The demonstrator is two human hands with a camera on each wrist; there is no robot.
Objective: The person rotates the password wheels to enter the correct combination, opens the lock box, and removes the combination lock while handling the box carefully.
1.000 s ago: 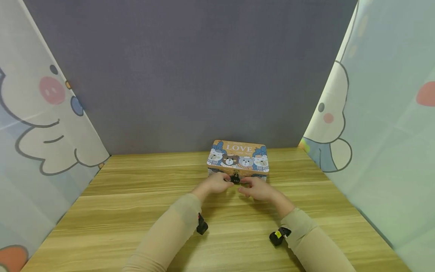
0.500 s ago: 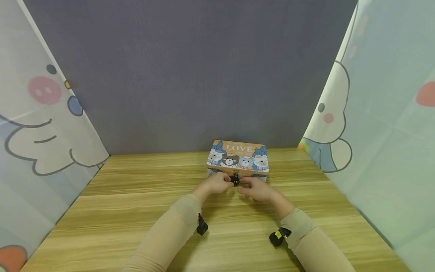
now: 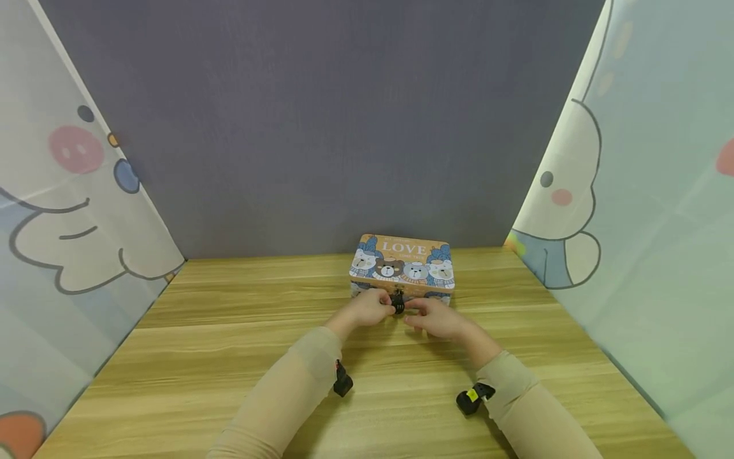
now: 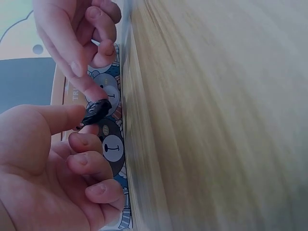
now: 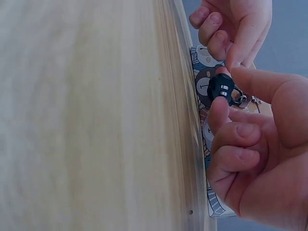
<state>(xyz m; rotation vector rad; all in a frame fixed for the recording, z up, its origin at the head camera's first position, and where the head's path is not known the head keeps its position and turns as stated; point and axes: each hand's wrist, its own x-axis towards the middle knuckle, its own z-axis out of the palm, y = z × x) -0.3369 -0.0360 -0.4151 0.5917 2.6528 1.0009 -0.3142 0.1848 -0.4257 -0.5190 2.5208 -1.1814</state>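
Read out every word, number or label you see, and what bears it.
"LOVE": top of the orange-and-blue rectangular box.
Small lines around "LOVE": too blurred.
"TR", remainder unclear: same box, left wrist view.
Black combination padlock: digits too small to read.

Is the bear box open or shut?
Shut: the lid sits down on the box, with a black padlock at its front latch.
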